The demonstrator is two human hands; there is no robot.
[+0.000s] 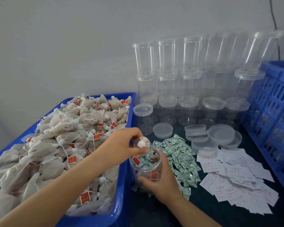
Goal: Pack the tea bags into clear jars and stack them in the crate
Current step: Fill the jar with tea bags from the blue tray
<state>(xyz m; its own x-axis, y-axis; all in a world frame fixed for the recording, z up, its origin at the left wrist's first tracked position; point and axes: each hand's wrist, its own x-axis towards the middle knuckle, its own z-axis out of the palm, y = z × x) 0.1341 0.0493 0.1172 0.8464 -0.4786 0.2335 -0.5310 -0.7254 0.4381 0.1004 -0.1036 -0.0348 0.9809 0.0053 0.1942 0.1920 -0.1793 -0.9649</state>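
A blue bin (121, 185) on the left is heaped with beige tea bags (69, 133) bearing red tags. My left hand (121, 145) pinches one tea bag (142, 143) just over the mouth of an open clear jar (145, 167). My right hand (161, 179) grips that jar from its right side, low on the dark table. A red tag and at least one bag show through the jar's wall. The blue slotted crate (272, 112) stands at the right edge.
Stacked empty clear jars (190, 71) line the back wall, with loose clear lids (220, 135) in front. A pile of green-and-white sachets (179, 154) and white printed slips (233, 182) lie on the dark table right of the jar.
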